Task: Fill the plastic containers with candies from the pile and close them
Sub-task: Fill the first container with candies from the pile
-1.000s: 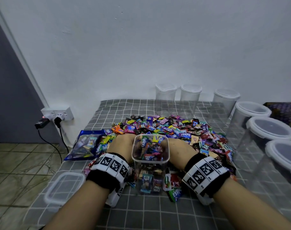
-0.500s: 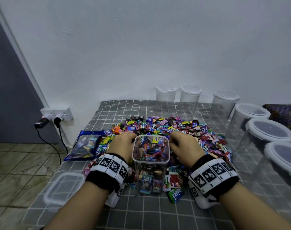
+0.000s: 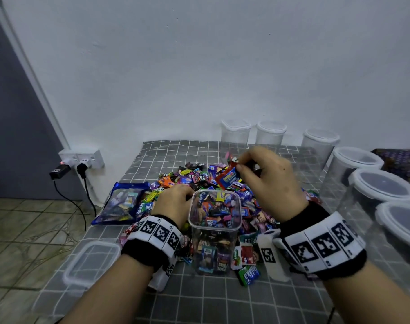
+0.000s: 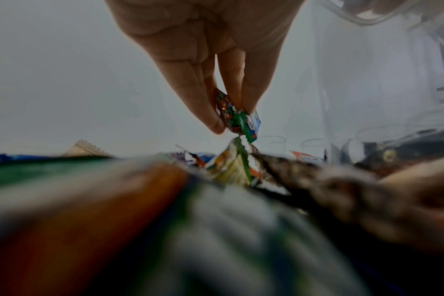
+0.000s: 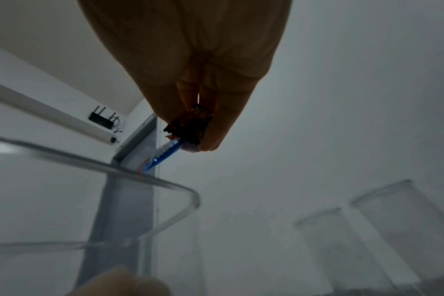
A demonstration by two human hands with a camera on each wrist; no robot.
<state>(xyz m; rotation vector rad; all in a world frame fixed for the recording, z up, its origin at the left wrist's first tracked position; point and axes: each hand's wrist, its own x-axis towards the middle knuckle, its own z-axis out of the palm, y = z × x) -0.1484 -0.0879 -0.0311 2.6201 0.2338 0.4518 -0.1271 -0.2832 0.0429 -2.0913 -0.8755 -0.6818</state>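
Observation:
A clear square container (image 3: 214,232), nearly full of wrapped candies, stands open at the near edge of the candy pile (image 3: 199,181). My right hand (image 3: 267,181) is raised above and behind its rim, pinching a few candies (image 3: 228,176), one red and blue; the right wrist view shows those candies (image 5: 188,128) over the container rim (image 5: 150,178). My left hand (image 3: 176,202) is low on the pile just left of the container, pinching a green and blue candy (image 4: 238,118). The container's lid (image 3: 91,265) lies at the near left.
Several lidded empty containers (image 3: 383,185) line the right side and back of the checked table (image 3: 222,300). A blue candy bag (image 3: 122,202) lies left of the pile. Loose candies (image 3: 248,274) sit beside the container. A wall socket with plugs (image 3: 82,160) is at the left.
My right hand has risen from the pile beside the container with candies pinched, now above the rim. My left hand has stayed low at the container's left.

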